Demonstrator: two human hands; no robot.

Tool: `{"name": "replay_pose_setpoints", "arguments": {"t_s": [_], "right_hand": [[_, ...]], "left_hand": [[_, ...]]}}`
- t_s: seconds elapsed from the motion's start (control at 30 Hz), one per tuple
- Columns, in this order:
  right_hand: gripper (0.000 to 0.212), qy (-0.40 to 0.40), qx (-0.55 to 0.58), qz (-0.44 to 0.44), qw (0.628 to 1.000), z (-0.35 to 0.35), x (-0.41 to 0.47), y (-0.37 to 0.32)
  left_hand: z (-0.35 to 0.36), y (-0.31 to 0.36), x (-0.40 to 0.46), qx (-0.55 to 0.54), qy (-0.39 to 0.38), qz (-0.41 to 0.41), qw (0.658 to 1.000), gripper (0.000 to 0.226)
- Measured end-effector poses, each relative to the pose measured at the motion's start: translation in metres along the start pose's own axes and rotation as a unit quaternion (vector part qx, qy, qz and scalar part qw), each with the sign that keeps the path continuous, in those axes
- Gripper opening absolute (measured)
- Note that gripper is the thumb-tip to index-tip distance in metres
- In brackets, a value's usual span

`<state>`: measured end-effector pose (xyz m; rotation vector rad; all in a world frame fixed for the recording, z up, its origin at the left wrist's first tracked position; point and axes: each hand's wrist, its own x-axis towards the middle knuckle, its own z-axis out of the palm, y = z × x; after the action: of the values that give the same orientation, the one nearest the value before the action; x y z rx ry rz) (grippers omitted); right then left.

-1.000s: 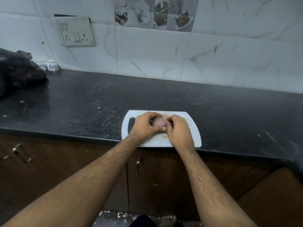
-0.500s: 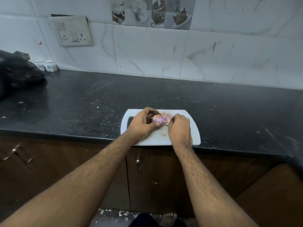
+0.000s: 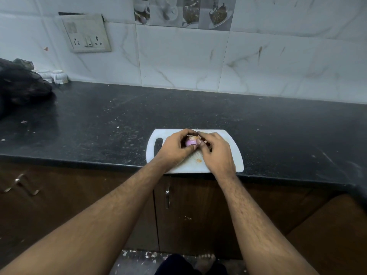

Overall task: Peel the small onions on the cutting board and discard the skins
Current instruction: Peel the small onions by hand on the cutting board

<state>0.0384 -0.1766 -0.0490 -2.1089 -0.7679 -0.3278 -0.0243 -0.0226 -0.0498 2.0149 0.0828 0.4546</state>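
A white cutting board (image 3: 235,153) with a handle slot lies at the front edge of the black counter. Over its middle, my left hand (image 3: 174,148) grips a small purple onion (image 3: 190,142), whose pale top end shows between the fingers. My right hand (image 3: 217,153) meets it from the right, its thumb and fingertips pinching at the onion's upper right side. A small orange scrap of skin (image 3: 199,160) lies on the board below the hands. Any other onions on the board are hidden behind my hands.
The black counter (image 3: 99,126) runs left and right of the board. A dark bag (image 3: 19,86) and two small white cups (image 3: 52,76) sit at the far left by the tiled wall. Brown cabinet doors (image 3: 188,205) with metal handles lie below.
My hands have closed together again around the onion, and more of its purple flesh shows now. The pink skin bits seen between the hands a moment ago are covered by my right hand.
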Motion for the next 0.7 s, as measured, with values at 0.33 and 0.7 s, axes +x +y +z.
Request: {"name": "replay_pose_setpoints", "arguments": {"t_s": [0.33,0.7], "right_hand": [[0.028,-0.005,-0.031,0.01,0.999,0.002,-0.0007,-0.0011],[0.026,0.005,-0.035,0.011,0.999,0.0023,-0.0012,-0.0021]], "left_hand": [[0.0019,0.0041,0.0005,0.09,0.022,-0.034,0.995,0.05],[0.0,0.0033,-0.0016,0.054,0.022,-0.028,0.998,0.048]]}}
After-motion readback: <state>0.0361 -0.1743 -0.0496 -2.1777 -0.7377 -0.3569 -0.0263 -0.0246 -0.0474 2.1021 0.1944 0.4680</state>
